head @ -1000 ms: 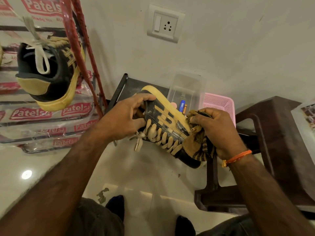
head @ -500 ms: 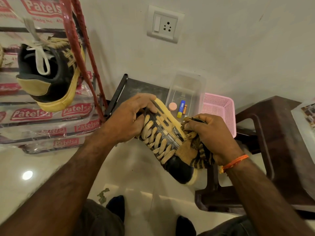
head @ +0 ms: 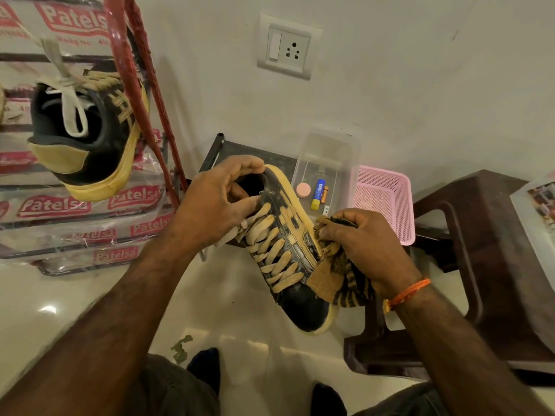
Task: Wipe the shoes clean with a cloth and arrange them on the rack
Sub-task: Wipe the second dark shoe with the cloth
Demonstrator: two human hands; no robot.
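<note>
A black shoe (head: 297, 304) with a yellow sole and tan laces is held in mid-air, toe pointing down toward me. My left hand (head: 216, 205) grips its heel and collar, thumb inside the opening. My right hand (head: 360, 244) clutches a yellow and black striped cloth (head: 333, 274) and presses it against the shoe's right side by the sole. The matching shoe (head: 90, 139) sits heel-out on the red rack (head: 141, 70) at the upper left.
A clear plastic box (head: 327, 157) with small items and a pink basket (head: 387, 199) stand by the wall on a dark low table (head: 237, 148). A brown plastic stool (head: 492, 265) is at the right. Wrapped packets (head: 81, 205) line the rack's shelves.
The shoe has turned so that its toe points down toward me and its laces face up. My right hand has slid the cloth along the shoe's right side.
</note>
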